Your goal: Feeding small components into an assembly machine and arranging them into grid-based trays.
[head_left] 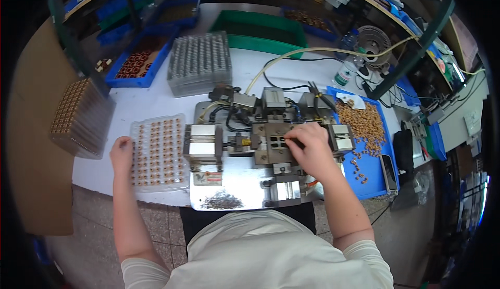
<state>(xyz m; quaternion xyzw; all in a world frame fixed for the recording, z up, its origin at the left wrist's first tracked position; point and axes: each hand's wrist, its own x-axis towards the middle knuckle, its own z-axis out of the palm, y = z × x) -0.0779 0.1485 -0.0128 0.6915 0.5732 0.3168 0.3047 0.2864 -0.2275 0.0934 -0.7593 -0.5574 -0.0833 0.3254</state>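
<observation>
A metal bench fixture (264, 156) with cylinders and air hoses stands on a shiny steel plate (242, 185) in front of me. My right hand (312, 148) reaches over its middle block, fingertips pinched together at the small slots. Anything between them is too small to make out. My left hand (122, 156) is at the left edge of a clear plastic tray (160, 180), its fingers curled closed; what they hold, if anything, cannot be seen. Rows of small copper-coloured parts (165, 151) fill the tray.
A blue tray (367, 177) at right holds loose copper-coloured parts (362, 122) and a phone (388, 173). Stacked clear trays (200, 65) stand behind, beside a green bin (260, 28). Another tall tray stack (83, 119) is at far left. Pliers (320, 97) rest on the fixture's back.
</observation>
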